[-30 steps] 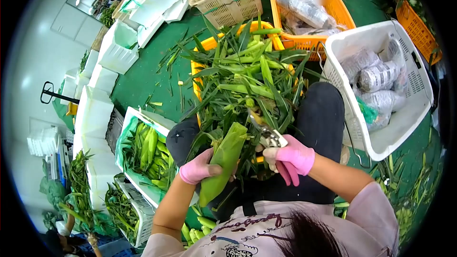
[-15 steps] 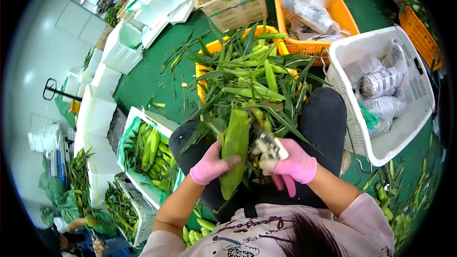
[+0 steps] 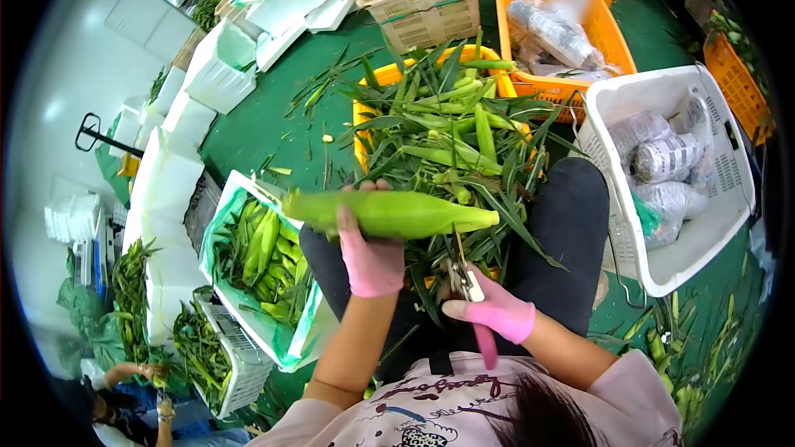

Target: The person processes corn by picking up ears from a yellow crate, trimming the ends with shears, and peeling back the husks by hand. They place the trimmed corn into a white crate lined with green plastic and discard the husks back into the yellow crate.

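Note:
My left hand (image 3: 368, 248), in a pink glove with bare fingertips, is closed around a green ear of corn (image 3: 389, 213) in its husk. The ear lies sideways over my lap, its narrow end pointing right. In my right hand (image 3: 497, 308), gloved in the same way, are pruning shears (image 3: 464, 281) with metal blades and a dark pink handle. Their blades point up, overlapping the ear near its narrow end in this view. Just beyond, between my knees, a yellow crate (image 3: 363, 136) is heaped with husks and leaves (image 3: 447, 128).
To the left stands a foam box (image 3: 310, 327) of corn ears, beside a white crate (image 3: 248, 360) of leafy greens. A white basket (image 3: 600, 116) and an orange crate (image 3: 571, 87) hold wrapped bundles. Trimmings (image 3: 696, 339) lie at right. Another person (image 3: 124, 414) works at lower left.
The ear has swung from upright to sideways, its narrow end now to the right. My left hand has turned and risen with it, and the shears' blades now point up at that end.

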A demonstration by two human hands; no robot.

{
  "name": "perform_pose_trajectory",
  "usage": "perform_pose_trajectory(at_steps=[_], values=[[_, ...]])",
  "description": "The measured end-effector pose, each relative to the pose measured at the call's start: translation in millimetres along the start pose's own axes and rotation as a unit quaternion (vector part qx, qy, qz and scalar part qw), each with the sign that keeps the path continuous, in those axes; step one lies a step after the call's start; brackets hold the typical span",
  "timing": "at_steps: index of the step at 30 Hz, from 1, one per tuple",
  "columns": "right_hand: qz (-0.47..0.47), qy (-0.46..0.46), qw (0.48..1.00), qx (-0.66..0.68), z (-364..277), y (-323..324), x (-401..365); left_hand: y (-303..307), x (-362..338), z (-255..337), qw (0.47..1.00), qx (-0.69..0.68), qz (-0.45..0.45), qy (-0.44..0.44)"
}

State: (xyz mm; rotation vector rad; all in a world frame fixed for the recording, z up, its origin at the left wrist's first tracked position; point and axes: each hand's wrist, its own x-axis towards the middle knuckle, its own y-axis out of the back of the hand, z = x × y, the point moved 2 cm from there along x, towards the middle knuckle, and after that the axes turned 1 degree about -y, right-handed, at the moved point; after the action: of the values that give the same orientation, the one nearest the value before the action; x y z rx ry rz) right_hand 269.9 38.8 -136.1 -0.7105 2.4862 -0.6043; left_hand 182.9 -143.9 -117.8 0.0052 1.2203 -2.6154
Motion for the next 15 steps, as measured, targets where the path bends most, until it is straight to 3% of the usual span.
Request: perform_pose_trajectory(at_steps=[3,5,9,10,12,13,14,15], values=[[0.151,0.175,0.957,-0.173,7,12,30,12,-15,-21,0.998,0.006,0.049,-0.026],[0.256,0.217,0.857,-0.391,7,13,37,18,-14,-25,0.997,-0.042,0.058,-0.015],[0.282,0.275,0.788,-0.473,-5,11,36,22,-17,-26,0.990,-0.099,0.096,0.024],[0.263,0.233,0.804,-0.480,-7,10,32,20,-20,-25,0.980,-0.115,0.142,0.085],[0.207,0.194,0.848,-0.448,-8,2,21,27,-15,-19,0.968,-0.158,0.104,0.166],[0.125,0.226,0.852,-0.455,-5,-2,13,32,-12,-15,0.959,-0.179,0.084,0.205],[-0.021,0.157,0.926,-0.343,4,-5,10,38,-4,-15,0.918,-0.262,0.060,0.293],[-0.166,0.078,0.959,-0.217,12,-9,6,39,2,-16,0.860,-0.325,-0.031,0.392]])
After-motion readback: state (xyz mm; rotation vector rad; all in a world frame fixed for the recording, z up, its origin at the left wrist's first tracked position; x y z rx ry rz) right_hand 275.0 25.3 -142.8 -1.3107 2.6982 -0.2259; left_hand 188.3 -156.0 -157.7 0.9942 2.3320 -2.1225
